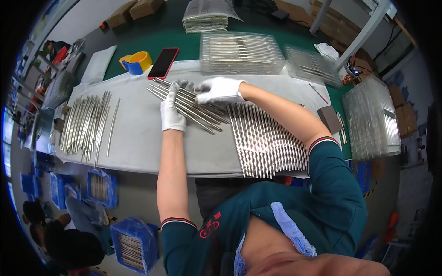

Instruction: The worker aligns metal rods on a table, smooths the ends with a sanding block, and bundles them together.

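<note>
My left hand (173, 110), in a white glove, is closed round a bundle of thin metal rods (198, 110). The bundle slants over the grey cloth (138, 142), its rods fanned apart at the lower right end. Just above the bundle, my right hand (221, 90), also white-gloved, reaches in from the right. Its fingertips are smeared by motion, so whether they grip a rod cannot be made out. Below my right forearm lies a neat row of metal rods (267, 142), side by side. Another, looser group of rods (85, 126) is spread at the left.
Behind the cloth are a red-edged phone (164, 63), yellow and blue tape rolls (136, 62) and a clear tray of rods (241, 53). A dark block (328, 119) and stacked clear trays (372, 120) stand right. Blue-lined bins (133, 246) and another person (69, 239) are lower left.
</note>
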Action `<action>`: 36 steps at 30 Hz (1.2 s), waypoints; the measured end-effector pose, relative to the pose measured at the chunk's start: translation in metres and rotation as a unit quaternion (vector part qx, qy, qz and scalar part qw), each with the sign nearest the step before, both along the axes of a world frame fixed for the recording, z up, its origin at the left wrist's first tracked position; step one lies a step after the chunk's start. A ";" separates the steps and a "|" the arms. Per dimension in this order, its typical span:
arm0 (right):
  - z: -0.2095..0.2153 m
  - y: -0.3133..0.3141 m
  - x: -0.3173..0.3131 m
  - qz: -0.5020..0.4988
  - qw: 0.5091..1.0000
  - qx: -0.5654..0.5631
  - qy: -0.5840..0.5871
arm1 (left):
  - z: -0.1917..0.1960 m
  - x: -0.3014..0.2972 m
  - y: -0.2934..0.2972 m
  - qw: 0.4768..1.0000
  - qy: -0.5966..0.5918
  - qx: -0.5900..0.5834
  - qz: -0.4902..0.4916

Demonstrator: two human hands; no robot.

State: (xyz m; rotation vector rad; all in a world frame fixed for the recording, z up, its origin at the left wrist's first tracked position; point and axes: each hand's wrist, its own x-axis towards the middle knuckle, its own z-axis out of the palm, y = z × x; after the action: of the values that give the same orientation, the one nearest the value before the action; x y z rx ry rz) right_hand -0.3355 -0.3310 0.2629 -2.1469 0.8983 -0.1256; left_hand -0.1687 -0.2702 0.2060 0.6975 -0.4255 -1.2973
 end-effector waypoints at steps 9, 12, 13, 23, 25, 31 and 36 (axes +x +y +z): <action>-0.020 0.023 0.032 -0.032 0.957 0.258 -0.130 | 0.003 0.012 0.000 0.993 0.052 -0.103 0.013; -0.025 0.018 0.036 -0.034 0.983 0.124 -0.134 | -0.003 0.026 -0.003 0.985 0.080 -0.151 -0.025; -0.028 0.017 0.036 -0.047 0.965 0.129 -0.224 | -0.003 0.024 -0.004 0.993 0.038 -0.102 0.042; -0.050 0.003 0.041 -0.090 0.949 0.093 -0.286 | -0.016 0.020 -0.014 0.989 0.096 -0.070 0.086; -0.041 0.001 0.039 -0.086 0.963 0.070 -0.244 | -0.015 0.017 -0.012 0.991 0.095 -0.056 0.082; 0.012 -0.009 -0.026 -0.008 0.911 -0.408 0.054 | -0.022 0.021 -0.012 0.983 0.161 -0.016 0.089; 0.048 -0.044 -0.087 -0.127 0.880 -0.433 0.151 | -0.014 0.013 -0.013 0.986 0.154 -0.007 0.070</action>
State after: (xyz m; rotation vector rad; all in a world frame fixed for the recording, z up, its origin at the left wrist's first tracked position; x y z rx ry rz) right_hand -0.4222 -0.3748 0.3114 -2.9055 1.5122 -0.3952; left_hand -0.1560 -0.2830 0.1925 0.4950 -0.1309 -1.2411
